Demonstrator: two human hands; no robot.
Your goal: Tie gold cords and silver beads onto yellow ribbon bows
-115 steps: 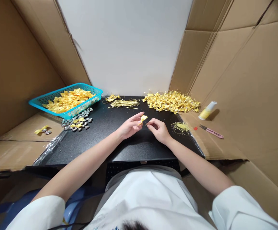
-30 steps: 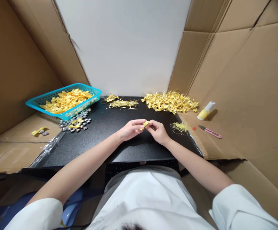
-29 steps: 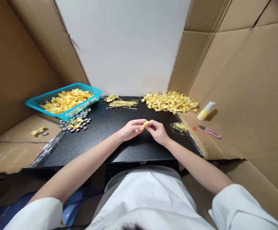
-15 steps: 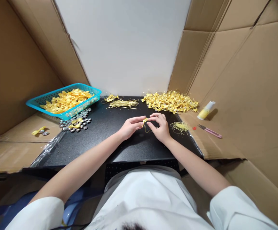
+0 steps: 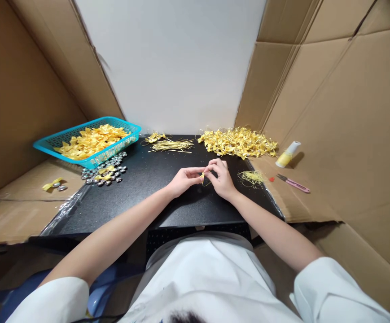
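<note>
Over the middle of the black table [image 5: 141,197], my left hand [image 5: 185,180] pinches a small yellow ribbon bow [image 5: 202,175] between thumb and fingers. Most of the bow is covered by fingertips. My right hand [image 5: 221,179] meets it from the other side, its thumb and forefinger closed at the bow; a thin yellow thread [image 5: 207,183] hangs below. Which part the right fingers grip is too small to make out. Just right of that hand lies a tangle of yellow thread clippings [image 5: 252,177].
A turquoise basket [image 5: 90,162] of yellow bows stands at the left, with silver bells [image 5: 116,167] before it. Gold ties [image 5: 172,145] and a heap of finished-looking bows [image 5: 240,142] lie at the back. Pink-handled snips [image 5: 295,184] and a thread spool [image 5: 286,155] sit right. Cardboard walls enclose both sides.
Both hands have drawn closer together around the bow, so less of it shows now. The right fingers have moved slightly left and down onto it. The view has shifted a little.
</note>
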